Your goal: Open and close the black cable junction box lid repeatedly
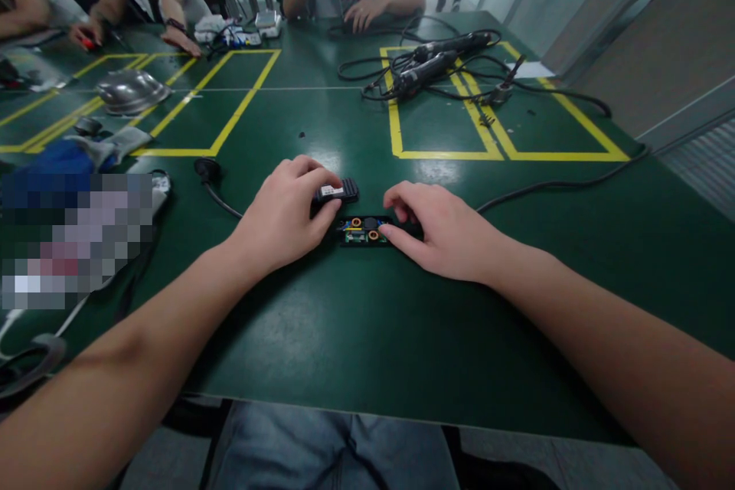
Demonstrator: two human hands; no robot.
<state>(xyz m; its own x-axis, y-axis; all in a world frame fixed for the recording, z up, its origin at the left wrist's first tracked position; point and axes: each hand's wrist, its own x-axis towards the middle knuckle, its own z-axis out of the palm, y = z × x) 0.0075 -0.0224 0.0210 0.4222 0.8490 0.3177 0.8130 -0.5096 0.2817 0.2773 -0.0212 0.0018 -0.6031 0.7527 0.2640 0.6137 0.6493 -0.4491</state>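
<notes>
My left hand (287, 210) is closed around a black ribbed plastic cover (349, 190) with a white label, raised just behind an opened black case. Inside that case (367, 243) lies a green circuit board (354, 238) with two copper-coloured ring coils and a round black part. My right hand (439, 230) grips the case's right end, thumb at its front and fingers curled behind. A black cable (534, 186) runs off to the right from behind this hand. Near my left hand lies a black plug (207, 167), its cord passing behind my wrist.
Black handheld tools with tangled cables (428, 73) lie over yellow tape outlines at the back right. A metal bowl (132, 90), a blue cloth (49, 168) and a blurred-out packet (86, 230) are on the left. Other people sit across the green table (321, 352).
</notes>
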